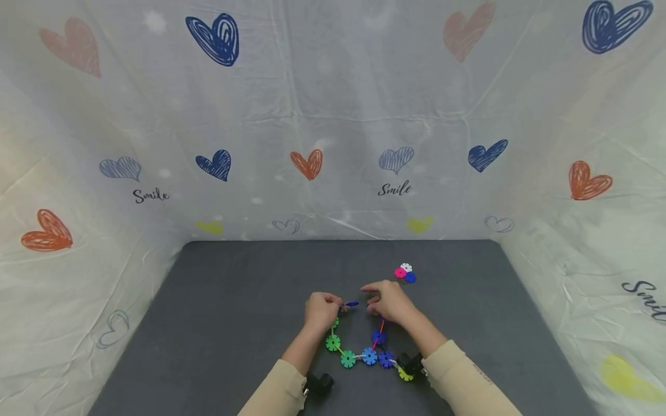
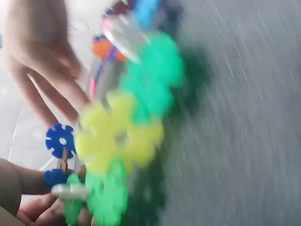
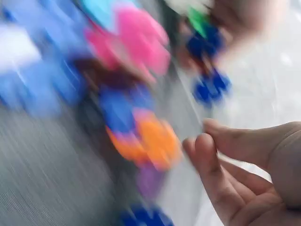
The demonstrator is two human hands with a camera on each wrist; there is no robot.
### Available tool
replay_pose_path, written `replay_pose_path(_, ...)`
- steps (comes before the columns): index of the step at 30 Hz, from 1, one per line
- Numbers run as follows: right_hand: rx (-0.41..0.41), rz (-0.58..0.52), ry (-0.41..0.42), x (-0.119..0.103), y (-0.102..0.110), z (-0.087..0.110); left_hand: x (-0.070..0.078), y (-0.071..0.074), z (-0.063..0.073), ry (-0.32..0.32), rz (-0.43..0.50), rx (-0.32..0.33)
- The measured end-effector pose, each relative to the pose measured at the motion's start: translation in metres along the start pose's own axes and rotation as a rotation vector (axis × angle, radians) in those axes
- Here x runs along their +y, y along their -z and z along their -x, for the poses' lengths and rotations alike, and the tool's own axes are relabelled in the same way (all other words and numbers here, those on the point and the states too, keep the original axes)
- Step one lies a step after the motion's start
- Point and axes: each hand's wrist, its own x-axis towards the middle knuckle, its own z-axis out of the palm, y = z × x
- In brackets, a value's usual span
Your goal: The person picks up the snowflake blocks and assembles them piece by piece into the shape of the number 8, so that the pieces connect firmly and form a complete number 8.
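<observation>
A chain of interlocking notched plastic discs curves across the table between the hands, with a green disc [image 1: 348, 359] and a light blue disc [image 1: 369, 356] at its near side. The left hand [image 1: 321, 312] pinches the chain's left end. From its fingers sticks out a dark blue disc [image 2: 61, 141], joined to another blue one by a brown piece. Opposite it, the right hand [image 1: 391, 301] hovers above the chain's right arm, its thumb and fingertips close together with nothing between them in the right wrist view. An orange disc [image 3: 160, 143] hangs blurred beside those fingertips.
Beyond the right hand, a pink disc [image 1: 400, 273], a white disc [image 1: 406, 267] and a blue disc [image 1: 410, 277] lie grouped on the dark table [image 1: 250, 289]. A yellow-green disc [image 1: 406, 375] shows near the right wrist camera. A heart-printed curtain [image 1: 343, 127] surrounds the table.
</observation>
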Motion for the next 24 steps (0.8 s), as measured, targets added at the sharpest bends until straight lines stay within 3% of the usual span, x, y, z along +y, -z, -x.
replay_pose_path(5, 0.154, 0.125, -0.115, 0.025, 0.041, -0.024, -0.005, 0.007, 0.0, -0.035, -0.12, -0.011)
replay_pose_path(7, 0.178, 0.183, -0.166, 0.037, 0.05, -0.034, -0.007, 0.008, 0.0, -0.044, -0.142, -0.024)
replay_pose_path(11, 0.114, 0.279, -0.236, 0.055, 0.054, -0.045, -0.008, 0.006, -0.001, -0.098, -0.173, -0.03)
replay_pose_path(14, 0.106, 0.286, -0.265, 0.062, 0.052, -0.046, -0.009, 0.003, -0.002, -0.179, -0.188, -0.059)
replay_pose_path(19, 0.171, 0.216, -0.225, 0.061, 0.049, -0.043, -0.008, 0.0, -0.005, -0.298, -0.246, -0.123)
replay_pose_path(24, 0.18, 0.14, -0.13, 0.033, 0.037, -0.038, -0.007, 0.0, -0.004, -0.321, -0.381, -0.079)
